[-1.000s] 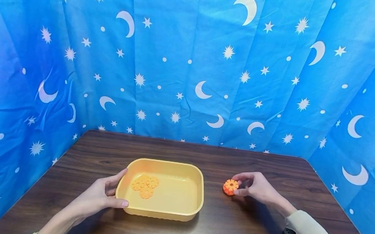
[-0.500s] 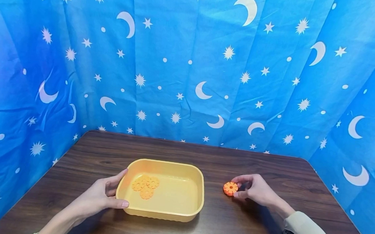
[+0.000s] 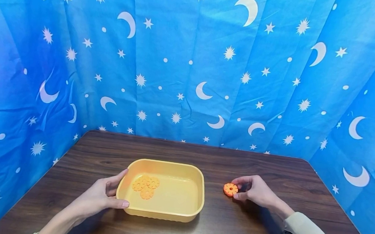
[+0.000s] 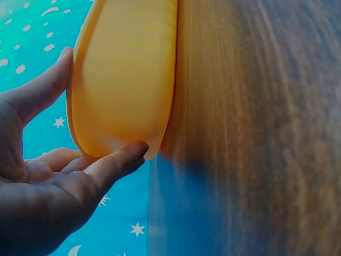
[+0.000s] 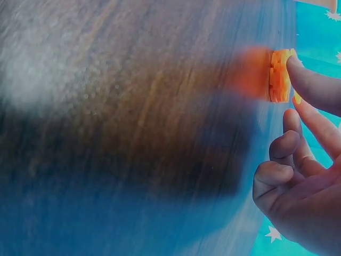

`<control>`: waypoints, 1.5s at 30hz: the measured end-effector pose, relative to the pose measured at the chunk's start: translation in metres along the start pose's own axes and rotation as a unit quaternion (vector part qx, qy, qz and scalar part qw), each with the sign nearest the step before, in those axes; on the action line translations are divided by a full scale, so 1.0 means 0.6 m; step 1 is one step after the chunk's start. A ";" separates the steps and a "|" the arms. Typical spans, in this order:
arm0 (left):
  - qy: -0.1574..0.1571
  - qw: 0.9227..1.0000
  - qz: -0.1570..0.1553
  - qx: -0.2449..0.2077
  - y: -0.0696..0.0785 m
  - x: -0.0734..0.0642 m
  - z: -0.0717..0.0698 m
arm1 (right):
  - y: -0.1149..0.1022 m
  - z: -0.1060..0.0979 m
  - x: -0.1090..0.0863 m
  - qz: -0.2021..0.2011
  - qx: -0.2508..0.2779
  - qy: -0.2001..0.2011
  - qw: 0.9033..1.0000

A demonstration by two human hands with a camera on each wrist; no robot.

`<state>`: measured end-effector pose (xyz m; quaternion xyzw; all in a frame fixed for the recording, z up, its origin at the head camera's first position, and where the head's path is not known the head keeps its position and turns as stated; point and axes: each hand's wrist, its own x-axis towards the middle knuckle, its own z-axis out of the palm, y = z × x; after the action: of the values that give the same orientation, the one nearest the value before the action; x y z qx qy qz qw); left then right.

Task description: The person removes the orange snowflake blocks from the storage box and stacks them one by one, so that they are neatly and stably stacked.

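Clearly the right grip (image 3: 257, 190) pinches notched discs (image 3: 230, 189) (stacked), the left grip (image 3: 99, 194) a round-cornered tray (image 3: 178, 197).

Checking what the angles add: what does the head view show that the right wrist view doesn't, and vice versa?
Only the head view: the yellow tray in full, the left hand gripping one end, flower-shaped discs lying inside, and the right sleeve.

Only the right wrist view: the curled lower fingers of the right hand, and an orange reflection on the table.

Both: the right hand pinching the stack of orange discs, the table, and the blue star-print cloth.

A pale sliver at the wrist view's top right is too small to name.
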<state>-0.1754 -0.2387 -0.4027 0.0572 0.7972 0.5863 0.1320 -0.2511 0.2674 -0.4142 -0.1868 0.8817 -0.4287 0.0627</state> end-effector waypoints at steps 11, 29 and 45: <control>0.003 1.000 -0.002 0.004 0.001 0.001 0.000 | 0.003 0.003 0.000 0.014 0.001 0.003 1.000; 0.003 1.000 -0.007 -0.002 0.002 0.002 0.000 | -0.001 0.005 0.003 0.016 -0.003 0.008 1.000; 0.005 1.000 -0.006 0.006 0.004 0.001 0.000 | -0.027 -0.001 0.008 0.006 -0.012 0.005 1.000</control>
<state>-0.1759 -0.2376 -0.4004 0.0505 0.8015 0.5814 0.1309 -0.2515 0.2569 -0.4009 -0.1799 0.8884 -0.4184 0.0584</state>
